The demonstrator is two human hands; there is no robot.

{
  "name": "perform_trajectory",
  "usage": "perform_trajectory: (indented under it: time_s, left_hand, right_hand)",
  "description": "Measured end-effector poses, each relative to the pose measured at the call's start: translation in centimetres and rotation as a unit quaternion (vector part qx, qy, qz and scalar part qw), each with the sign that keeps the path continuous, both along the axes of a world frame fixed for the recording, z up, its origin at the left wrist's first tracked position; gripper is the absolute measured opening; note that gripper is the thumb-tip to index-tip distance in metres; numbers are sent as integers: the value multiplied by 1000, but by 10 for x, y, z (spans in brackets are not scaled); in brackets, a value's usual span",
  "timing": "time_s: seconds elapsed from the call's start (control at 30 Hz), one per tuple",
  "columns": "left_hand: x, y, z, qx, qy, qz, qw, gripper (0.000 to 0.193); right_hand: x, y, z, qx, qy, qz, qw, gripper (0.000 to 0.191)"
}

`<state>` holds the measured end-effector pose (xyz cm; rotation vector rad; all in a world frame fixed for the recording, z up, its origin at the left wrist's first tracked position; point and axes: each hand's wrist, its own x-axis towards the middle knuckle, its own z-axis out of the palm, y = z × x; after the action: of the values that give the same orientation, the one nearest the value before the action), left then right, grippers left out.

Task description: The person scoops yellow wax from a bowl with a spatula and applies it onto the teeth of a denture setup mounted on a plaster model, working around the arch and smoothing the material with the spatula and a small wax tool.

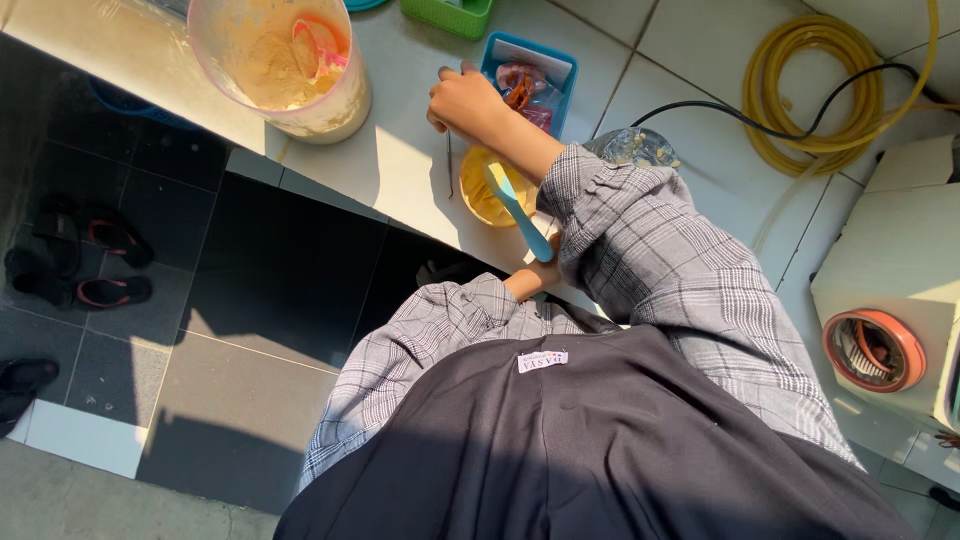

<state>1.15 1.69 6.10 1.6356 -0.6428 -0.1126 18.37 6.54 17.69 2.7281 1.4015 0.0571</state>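
White tiled counter (420, 170), dark floor tiles (260, 300), right hand (465, 105) grip clamped on thin tool (449, 165), left hand (535, 275) grip unclear.

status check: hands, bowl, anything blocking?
Right hand at blue basket, grip unclear. Left hand mostly hidden by sleeve, near blue spatula in yellow bowl. Nothing blocking.

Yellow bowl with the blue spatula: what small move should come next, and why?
Probably bring the right hand back from the blue tray to the yellow bowl. That hand rests at the tray's edge, while the blue spatula sits in the bowl with the left hand by its handle, mostly hidden.
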Motion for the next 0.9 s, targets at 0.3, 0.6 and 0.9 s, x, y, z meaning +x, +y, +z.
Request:
perform_trajectory:
  time_s: [0.3,0.6,0.9]
  left_hand:
    - [0,2,13,8,-18,-35,999,24]
    - [0,7,21,-122,143,-62,980,25]
    - [1,-8,22,241,17,-99,965,34]
  right_hand:
    - [10,38,0,-90,34,66,993,13]
    - [12,24,38,23,42,77,996,6]
    - [8,40,15,-72,100,66,990,8]
